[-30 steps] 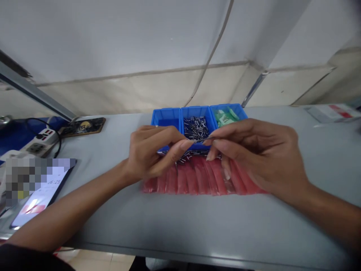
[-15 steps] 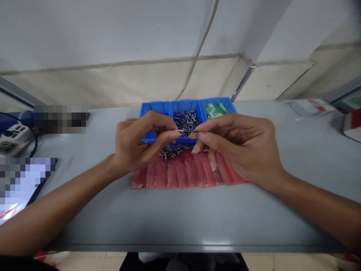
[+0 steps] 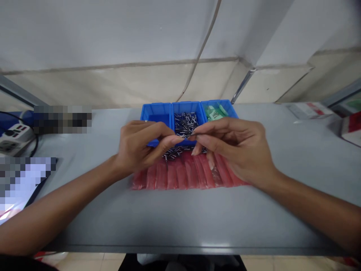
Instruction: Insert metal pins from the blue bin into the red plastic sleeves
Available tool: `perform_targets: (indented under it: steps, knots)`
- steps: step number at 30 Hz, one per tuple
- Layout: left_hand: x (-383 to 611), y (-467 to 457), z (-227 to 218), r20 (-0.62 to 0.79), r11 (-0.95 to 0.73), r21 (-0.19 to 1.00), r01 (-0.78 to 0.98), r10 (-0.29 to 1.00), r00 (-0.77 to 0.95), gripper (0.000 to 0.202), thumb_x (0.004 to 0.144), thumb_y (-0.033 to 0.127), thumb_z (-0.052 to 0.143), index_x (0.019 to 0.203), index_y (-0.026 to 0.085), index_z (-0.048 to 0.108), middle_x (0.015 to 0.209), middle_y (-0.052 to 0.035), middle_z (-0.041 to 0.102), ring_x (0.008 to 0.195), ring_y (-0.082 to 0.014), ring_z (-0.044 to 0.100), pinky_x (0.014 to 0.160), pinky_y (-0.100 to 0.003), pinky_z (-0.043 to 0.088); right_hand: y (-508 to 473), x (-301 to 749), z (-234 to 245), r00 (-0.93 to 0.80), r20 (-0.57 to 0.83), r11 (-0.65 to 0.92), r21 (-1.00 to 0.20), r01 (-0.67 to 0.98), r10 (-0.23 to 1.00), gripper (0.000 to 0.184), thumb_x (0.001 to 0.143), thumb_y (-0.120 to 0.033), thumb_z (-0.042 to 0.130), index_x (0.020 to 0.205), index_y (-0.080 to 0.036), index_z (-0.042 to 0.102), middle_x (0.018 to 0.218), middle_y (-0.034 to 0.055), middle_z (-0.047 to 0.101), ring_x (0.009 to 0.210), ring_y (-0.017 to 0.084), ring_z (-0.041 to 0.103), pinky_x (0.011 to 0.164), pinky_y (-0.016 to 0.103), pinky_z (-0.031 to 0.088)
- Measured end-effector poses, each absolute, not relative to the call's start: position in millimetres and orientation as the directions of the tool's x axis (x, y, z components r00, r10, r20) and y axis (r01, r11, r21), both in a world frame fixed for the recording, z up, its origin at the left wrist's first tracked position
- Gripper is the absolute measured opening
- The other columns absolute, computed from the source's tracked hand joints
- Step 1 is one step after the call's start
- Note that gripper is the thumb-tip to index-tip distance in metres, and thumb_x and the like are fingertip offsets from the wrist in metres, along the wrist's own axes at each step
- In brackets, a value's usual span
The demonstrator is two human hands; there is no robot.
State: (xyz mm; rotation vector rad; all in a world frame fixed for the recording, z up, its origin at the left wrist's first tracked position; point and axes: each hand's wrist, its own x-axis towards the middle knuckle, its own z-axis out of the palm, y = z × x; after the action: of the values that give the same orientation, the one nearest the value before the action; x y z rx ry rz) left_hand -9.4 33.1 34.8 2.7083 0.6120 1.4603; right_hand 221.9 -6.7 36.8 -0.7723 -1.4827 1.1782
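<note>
From my remote station I log the nearest items first. The person's right hand (image 3: 231,150) is closed in a pinch, with thumb and forefinger gripping the right end of a thin metal pin (image 3: 194,134). The pin lies between the two hands, above the front wall of the bin's middle compartment. Its long axis runs nearly level across my view, rising slightly to the right, and its free end points left, toward the left hand (image 3: 139,145). That hand is curled, with its thumb and forefinger tips just beside the free end; I cannot tell whether they touch the pin or hold anything. Beyond the hands, red plastic sleeves (image 3: 183,175) lie side by side on the grey bench top (image 3: 98,226), with loose metal pins (image 3: 172,153) heaped along their far edge. Farther on stands a blue three-compartment bin (image 3: 156,105), with a mass of similar pins (image 3: 184,124) in its middle compartment and green packets (image 3: 214,112) in its right compartment. A white wall (image 3: 113,37) closes the view.
</note>
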Motion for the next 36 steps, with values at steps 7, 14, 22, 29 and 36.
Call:
perform_targets:
  steps: [7,14,22,29,36]
  knots:
    - [-11,41,29,0.744,-0.785,0.453,0.423,0.594,0.306,0.044,0.110,0.034,0.041,0.080,0.021,0.071,0.067,-0.0002,0.069,0.058,-0.0099,0.064,0.055,-0.025,0.048,13,230,22,-0.126,0.220,0.204,-0.970,-0.130,0.967,0.024,0.094,-0.030,0.074,0.117,-0.021,0.075,0.106,0.0079,0.081,0.074,0.015,0.077,0.044,0.019,0.053]
    - [-13,60,32,0.611,-0.685,0.420,0.596,0.699,0.373,0.015,0.097,0.028,0.063,0.100,0.022,0.076,0.097,-0.0019,0.079,0.079,-0.0162,0.073,0.073,-0.029,0.059,-3,213,25,-0.588,0.559,0.810,-0.361,0.462,0.585,0.022,0.101,-0.016,0.057,0.111,-0.016,0.076,0.105,0.0072,0.080,0.089,0.018,0.076,0.078,0.034,0.062]
    - [-25,77,21,0.375,-0.795,0.356,0.491,0.603,0.704,0.029,0.100,0.028,0.056,0.119,0.020,0.077,0.138,-0.0076,0.069,0.138,-0.0260,0.060,0.120,-0.048,0.050,-22,145,38,-0.775,0.083,0.756,0.176,0.630,0.627,0.024,0.089,0.000,0.058,0.100,-0.010,0.076,0.095,0.0145,0.077,0.083,0.026,0.072,0.063,0.035,0.054]
    - [-27,82,20,0.387,-0.815,0.355,0.457,0.574,0.722,0.028,0.099,0.026,0.057,0.119,0.025,0.077,0.136,-0.0043,0.069,0.134,-0.0234,0.063,0.119,-0.045,0.052,-20,115,31,-0.733,0.011,0.720,0.172,0.672,0.680,0.019,0.090,-0.004,0.060,0.093,-0.012,0.077,0.091,0.0181,0.078,0.077,0.026,0.073,0.056,0.032,0.050]
    - [-29,83,22,0.363,-0.803,0.384,0.455,0.585,0.725,0.030,0.099,0.024,0.056,0.121,0.025,0.077,0.135,-0.0030,0.070,0.132,-0.0241,0.064,0.115,-0.044,0.055,-14,99,35,-0.710,-0.099,0.715,0.168,0.678,0.697,0.025,0.095,-0.003,0.052,0.091,-0.010,0.075,0.090,0.0168,0.078,0.080,0.031,0.076,0.060,0.038,0.058]
